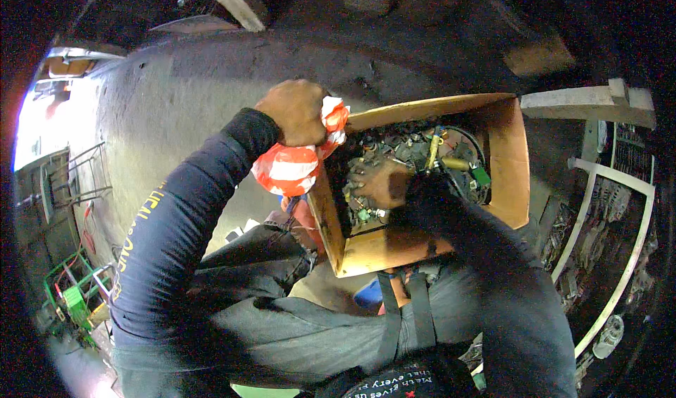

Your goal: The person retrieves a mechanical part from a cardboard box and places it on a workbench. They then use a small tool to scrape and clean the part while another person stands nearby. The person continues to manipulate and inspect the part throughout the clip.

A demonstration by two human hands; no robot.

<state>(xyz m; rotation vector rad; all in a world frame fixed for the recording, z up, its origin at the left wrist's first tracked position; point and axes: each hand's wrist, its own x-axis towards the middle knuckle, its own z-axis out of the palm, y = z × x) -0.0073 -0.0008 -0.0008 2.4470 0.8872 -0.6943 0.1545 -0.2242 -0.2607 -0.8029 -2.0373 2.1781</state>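
Note:
My left hand [297, 110] is closed round a crumpled red-and-white striped plastic bag [287, 170], just outside the left wall of an open cardboard box [508, 160]. Part of the bag sticks out above my fist and the rest hangs below it. Inside the box, my right hand [384, 185] reaches down among a heap of small dark parts [398, 146]. Motion smears its fingers, so what they touch does not show. A brass-coloured cylinder [456, 164], a yellowish rod-like piece [434, 144] and a small green piece [482, 176] lie in the heap.
My legs [303, 325] are bent below the box. A grey wall [197, 88] rises beyond my left arm. To the right, a pale metal frame [627, 271] stands beside piled metal parts. Green metalwork [74, 299] is at the far left, and a wooden beam [584, 103] sits behind the box.

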